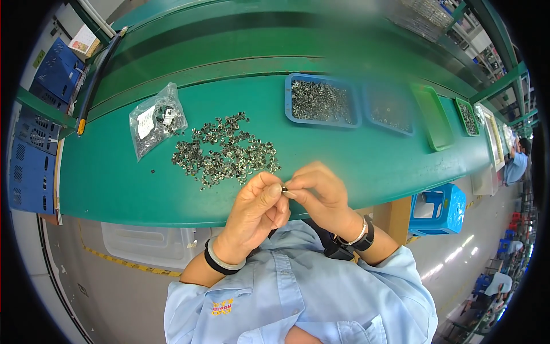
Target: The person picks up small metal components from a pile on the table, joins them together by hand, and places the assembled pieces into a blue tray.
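Just beyond the table's near edge, my two hands meet in front of my chest. A tiny dark metal part [284, 189] sits between their fingertips, mostly hidden by them. My left hand [254, 207] pinches it between thumb and forefinger, with the other fingers curled in. From the other side my right hand [322, 192] grips it with thumb and fingertips. A loose pile of small shiny metal pieces [226, 156] lies on the green table just past my left hand. The exact kind of part is too small to tell.
A clear plastic bag [150, 127] with more pieces lies left of the pile. At the back stand a blue tray [321, 122] of small parts, a blurred second blue tray [391, 129], a green tray [433, 120] and a smaller green tray [474, 133]. A blue stool [450, 209] stands right.
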Demonstrator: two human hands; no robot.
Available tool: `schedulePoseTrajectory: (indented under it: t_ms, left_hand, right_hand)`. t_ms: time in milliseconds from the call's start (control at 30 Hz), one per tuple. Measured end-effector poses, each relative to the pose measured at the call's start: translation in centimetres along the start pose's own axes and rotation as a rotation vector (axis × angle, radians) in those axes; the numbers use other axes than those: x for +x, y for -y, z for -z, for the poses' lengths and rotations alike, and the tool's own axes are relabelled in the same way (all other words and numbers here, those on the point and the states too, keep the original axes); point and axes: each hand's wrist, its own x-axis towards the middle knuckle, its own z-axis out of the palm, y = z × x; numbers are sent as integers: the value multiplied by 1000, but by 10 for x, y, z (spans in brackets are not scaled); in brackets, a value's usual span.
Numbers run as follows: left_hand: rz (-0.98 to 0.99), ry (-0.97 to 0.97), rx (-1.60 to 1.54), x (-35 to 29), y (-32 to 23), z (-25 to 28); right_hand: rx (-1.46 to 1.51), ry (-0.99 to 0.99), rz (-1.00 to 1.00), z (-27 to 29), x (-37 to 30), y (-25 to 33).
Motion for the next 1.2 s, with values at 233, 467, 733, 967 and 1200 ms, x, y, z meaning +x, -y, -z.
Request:
schedulePoseTrajectory:
  t_ms: [233, 467, 733, 967, 1200]
  left_hand:
    - [3, 6, 44, 0, -2, 4]
    - [-2, -54, 121, 0, -2, 1]
    - [-95, -140, 134, -5, -9, 18]
    - [-76, -50, 34, -5, -11, 29]
    - [-40, -19, 20, -2, -13, 29]
  right_hand:
    - [-11, 15, 14, -2, -3, -2]
    - [-5, 22, -32, 0, -1, -5]
    - [-442, -35, -17, 57, 75, -33]
    - [-544, 171, -26, 49, 72, -39]
    - [-532, 469, -20, 15, 40, -30]
